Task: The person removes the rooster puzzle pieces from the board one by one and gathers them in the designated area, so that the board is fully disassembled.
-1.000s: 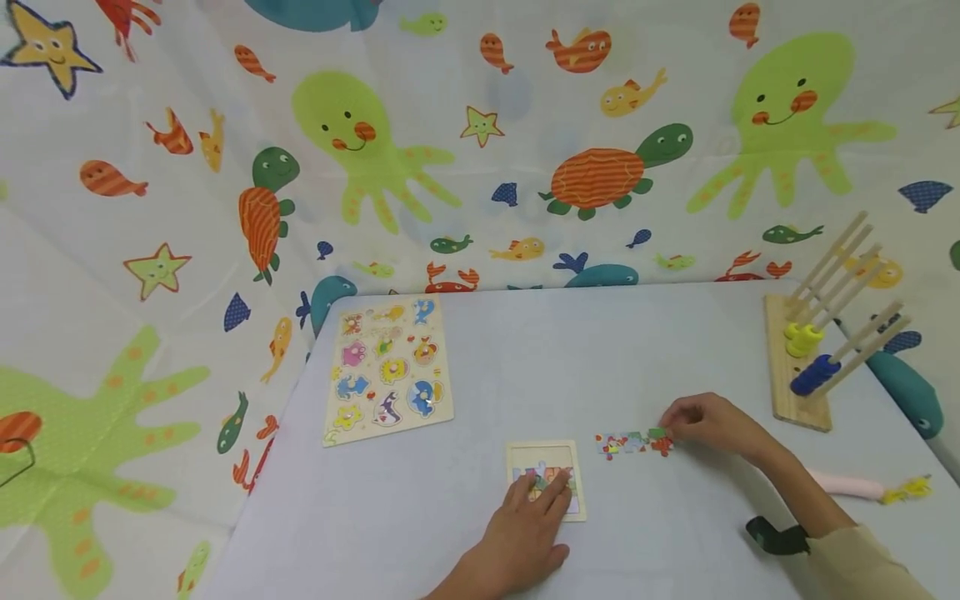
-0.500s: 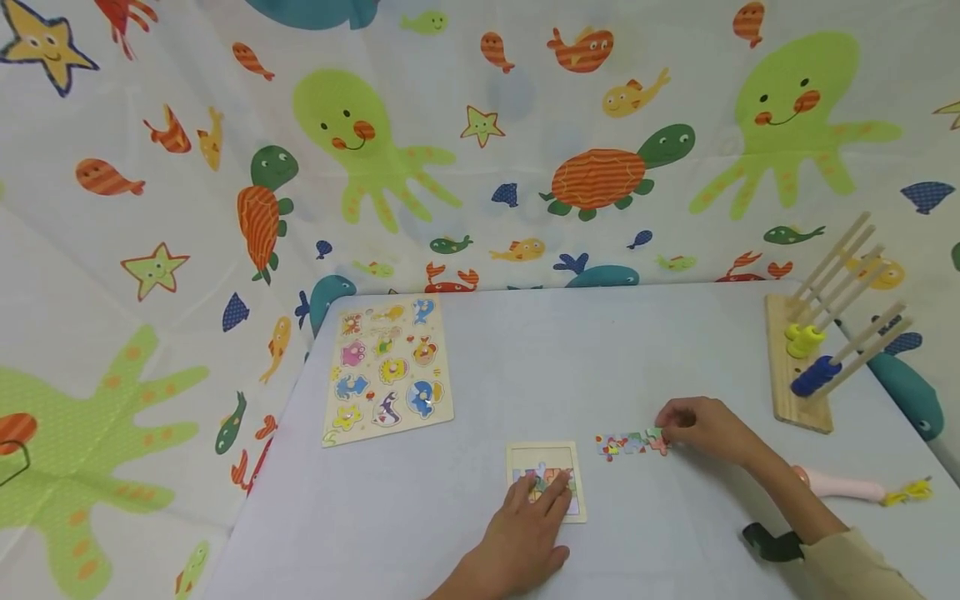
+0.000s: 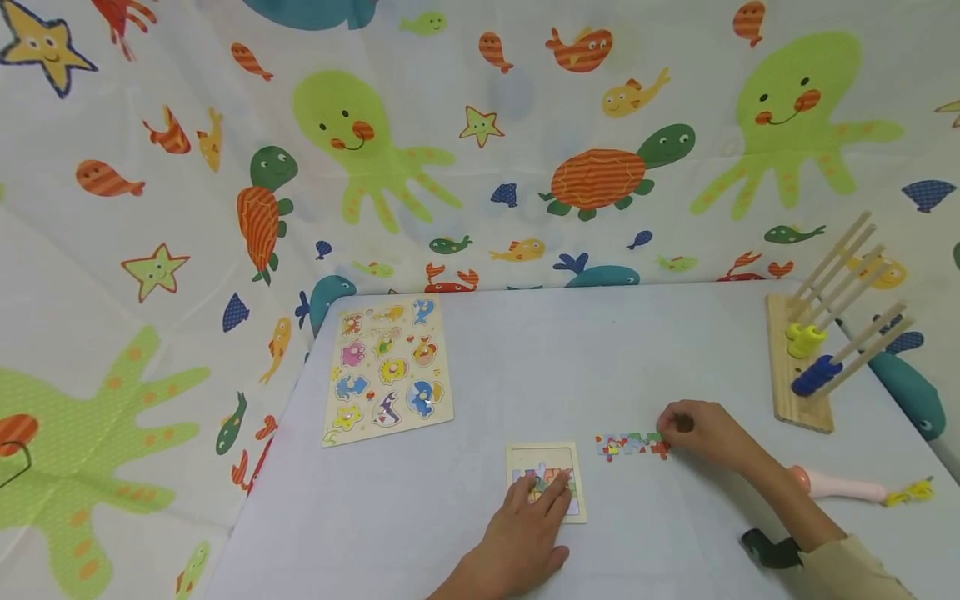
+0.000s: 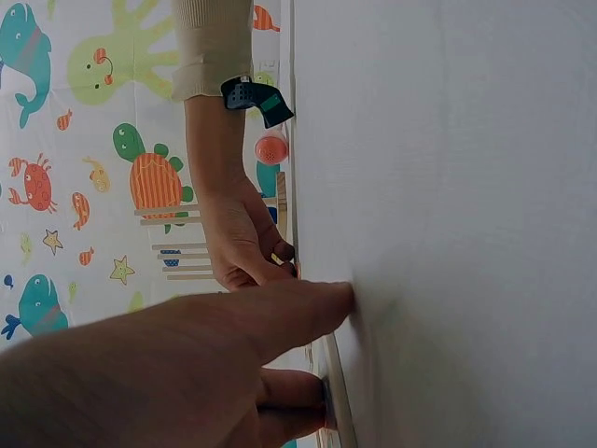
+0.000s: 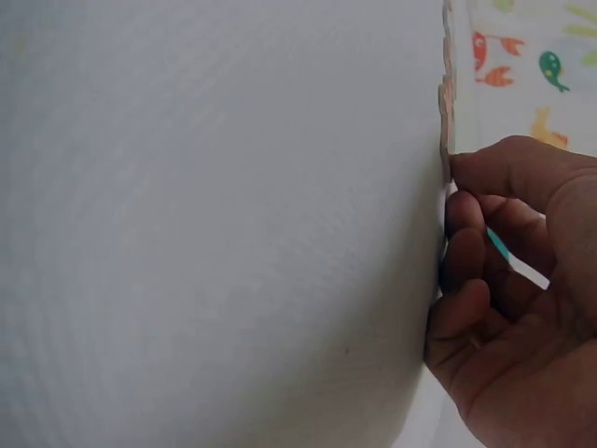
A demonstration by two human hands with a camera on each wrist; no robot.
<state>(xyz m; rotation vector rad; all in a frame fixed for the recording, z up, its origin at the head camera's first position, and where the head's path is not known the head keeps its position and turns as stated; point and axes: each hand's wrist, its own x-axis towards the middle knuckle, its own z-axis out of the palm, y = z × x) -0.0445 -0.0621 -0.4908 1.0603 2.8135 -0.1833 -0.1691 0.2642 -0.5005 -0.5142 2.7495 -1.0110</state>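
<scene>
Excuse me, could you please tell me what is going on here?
Someone's left grip rests on a small puzzle tray, which is partly filled, its far strip bare. The right grip holds the end piece of a short row of puzzle pieces lying beside the tray, not yet in it.

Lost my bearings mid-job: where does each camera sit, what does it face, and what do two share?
Head: on the head, facing forward and down at the table, frame and pieces; left hand and right hand show.
Left wrist: on that wrist, facing past the left hand toward the right hand; both show.
Right wrist: on that wrist, facing over the table at the pieces; only the right hand shows.
Head and left wrist share both hands and peg stand.
</scene>
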